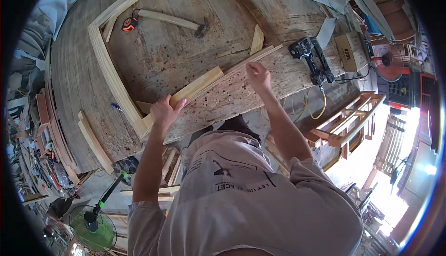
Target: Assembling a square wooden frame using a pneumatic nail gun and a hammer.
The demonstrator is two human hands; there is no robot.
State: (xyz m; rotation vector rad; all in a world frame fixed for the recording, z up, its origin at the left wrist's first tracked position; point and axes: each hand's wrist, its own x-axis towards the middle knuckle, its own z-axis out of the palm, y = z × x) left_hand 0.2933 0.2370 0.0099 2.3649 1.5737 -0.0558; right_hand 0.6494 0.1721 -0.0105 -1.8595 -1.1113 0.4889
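My left hand [166,111] grips the near end of a short pale wooden block [200,85], thumb along its side. This block lies against a long thin wooden strip [253,60] near the workbench's front edge. My right hand [259,77] is closed beside the strip's right part, fingers curled; whether anything small is pinched in them is hidden. At the left, a pale wooden frame [109,67] meets the near pieces in a corner by my left hand. Inside the frame lie a hammer [169,19] with a wooden handle and an orange and black tape measure [129,22].
On the worn workbench [74,79], a black nail gun [312,60] with a yellow hose stands right, beside a cardboard box [351,51]. A loose wood strip [94,142] and blue pen [116,107] lie left. A green fan [93,228] stands lower left, a wooden frame [346,126] lower right.
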